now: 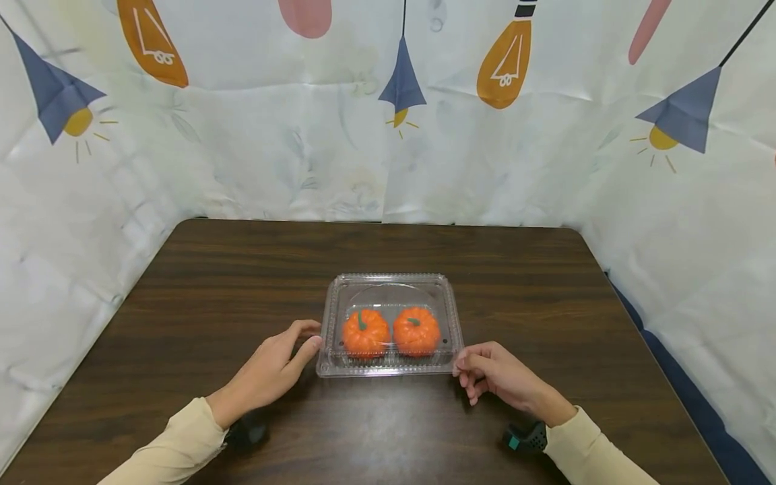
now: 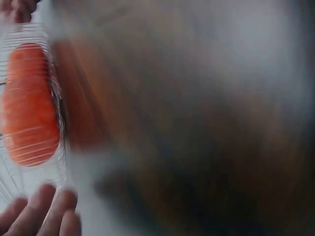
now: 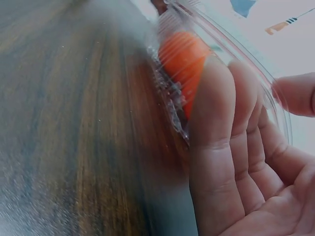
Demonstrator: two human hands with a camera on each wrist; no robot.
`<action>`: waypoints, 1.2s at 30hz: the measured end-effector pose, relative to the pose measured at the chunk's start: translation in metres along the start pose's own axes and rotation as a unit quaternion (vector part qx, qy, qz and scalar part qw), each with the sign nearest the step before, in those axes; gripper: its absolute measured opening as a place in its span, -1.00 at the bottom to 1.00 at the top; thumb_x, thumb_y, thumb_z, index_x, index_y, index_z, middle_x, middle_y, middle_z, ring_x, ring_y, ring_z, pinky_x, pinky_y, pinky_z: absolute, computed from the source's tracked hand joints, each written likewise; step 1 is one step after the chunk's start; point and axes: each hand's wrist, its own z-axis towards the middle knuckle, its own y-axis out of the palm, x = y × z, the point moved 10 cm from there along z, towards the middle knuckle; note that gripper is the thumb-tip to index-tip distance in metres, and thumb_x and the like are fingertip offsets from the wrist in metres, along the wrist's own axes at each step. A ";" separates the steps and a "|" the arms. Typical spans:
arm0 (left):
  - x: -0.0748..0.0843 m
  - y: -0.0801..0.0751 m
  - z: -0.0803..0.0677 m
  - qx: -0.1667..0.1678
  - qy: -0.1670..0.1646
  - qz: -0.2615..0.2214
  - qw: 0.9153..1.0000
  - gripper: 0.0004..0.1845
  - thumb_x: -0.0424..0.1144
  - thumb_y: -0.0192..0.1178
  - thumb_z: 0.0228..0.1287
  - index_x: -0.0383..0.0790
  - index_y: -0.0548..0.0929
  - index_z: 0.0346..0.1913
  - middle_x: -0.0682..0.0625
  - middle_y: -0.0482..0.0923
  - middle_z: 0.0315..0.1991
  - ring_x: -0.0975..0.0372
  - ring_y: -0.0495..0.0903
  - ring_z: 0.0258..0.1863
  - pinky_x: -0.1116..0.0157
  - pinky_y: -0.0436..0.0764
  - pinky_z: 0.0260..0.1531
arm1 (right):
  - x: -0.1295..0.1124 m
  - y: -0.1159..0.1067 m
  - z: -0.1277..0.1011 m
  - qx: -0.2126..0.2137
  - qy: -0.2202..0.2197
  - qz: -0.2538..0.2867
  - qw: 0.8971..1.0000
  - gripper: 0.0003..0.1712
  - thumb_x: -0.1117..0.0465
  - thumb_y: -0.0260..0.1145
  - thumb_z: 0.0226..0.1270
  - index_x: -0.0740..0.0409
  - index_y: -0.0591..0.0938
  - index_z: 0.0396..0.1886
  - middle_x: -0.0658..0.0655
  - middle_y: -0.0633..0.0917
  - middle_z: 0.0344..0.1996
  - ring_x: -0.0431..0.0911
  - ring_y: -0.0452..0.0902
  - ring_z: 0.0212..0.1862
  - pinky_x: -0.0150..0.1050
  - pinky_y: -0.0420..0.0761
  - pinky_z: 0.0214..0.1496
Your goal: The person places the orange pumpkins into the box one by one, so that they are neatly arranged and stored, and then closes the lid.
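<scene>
Both hands steady the clear box [image 1: 390, 323] of two pumpkins [image 1: 366, 333] on the counter [image 1: 242, 283]. The left hand [image 1: 273, 370] touches its corner with loose fingers; the right hand [image 1: 497, 377] pinches the other.

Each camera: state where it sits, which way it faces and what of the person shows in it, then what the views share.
Head: worn high, faces forward and down at the table; both forearms, left hand and right hand flank the clear clamshell box.
Left wrist: low at the box's left side, blurred; only fingertips show.
Right wrist: low at the box's right corner; palm and fingers show.
Shared: every view shows the box and an orange pumpkin.
</scene>
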 end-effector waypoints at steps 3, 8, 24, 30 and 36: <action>-0.009 0.013 -0.004 -0.049 -0.028 -0.079 0.995 -0.70 0.01 -0.14 0.55 -0.02 0.56 0.00 0.10 0.70 -0.21 0.33 0.68 -0.20 0.32 0.68 -0.19 | 0.002 0.000 0.001 0.004 0.006 0.005 1.000 -0.70 0.11 0.13 0.47 0.24 0.62 -0.32 -0.08 0.62 -0.52 -0.26 0.55 -0.54 -0.32 0.70 -0.42; -0.005 0.031 -0.007 -0.132 -0.015 -0.228 0.964 -0.64 -0.10 -0.18 0.58 -0.18 0.58 -0.26 -0.11 0.66 -0.35 0.25 0.70 -0.35 0.31 0.69 -0.27 | 0.004 0.003 0.002 -0.004 0.002 0.030 1.000 -0.72 0.15 0.09 0.47 0.20 0.63 -0.34 -0.09 0.65 -0.53 -0.27 0.57 -0.53 -0.33 0.70 -0.43; -0.003 0.066 -0.018 -0.240 -0.097 -0.441 0.859 -0.53 -0.10 -0.07 0.53 -0.56 0.53 -0.19 0.08 0.65 -0.44 0.25 0.73 -0.43 0.18 0.74 -0.26 | 0.004 0.007 0.004 -0.004 -0.011 0.057 0.998 -0.67 0.21 0.01 0.47 0.23 0.66 -0.36 -0.09 0.68 -0.54 -0.26 0.59 -0.55 -0.31 0.71 -0.45; -0.002 0.072 -0.021 -0.253 -0.117 -0.480 0.832 -0.62 -0.19 -0.14 0.53 -0.34 0.60 -0.31 0.13 0.65 -0.48 0.29 0.70 -0.47 0.25 0.75 -0.30 | 0.005 0.005 0.006 0.006 -0.012 0.059 0.998 -0.65 0.22 0.00 0.47 0.21 0.66 -0.39 -0.09 0.69 -0.57 -0.26 0.59 -0.56 -0.32 0.70 -0.46; -0.005 0.074 -0.019 -0.250 -0.129 -0.480 0.831 -0.64 -0.25 -0.19 0.49 -0.24 0.60 -0.37 0.14 0.62 -0.51 0.31 0.66 -0.50 0.29 0.73 -0.32 | 0.006 0.005 0.007 0.009 -0.016 0.063 0.998 -0.62 0.21 -0.01 0.47 0.21 0.68 -0.42 -0.11 0.69 -0.60 -0.26 0.59 -0.57 -0.33 0.69 -0.48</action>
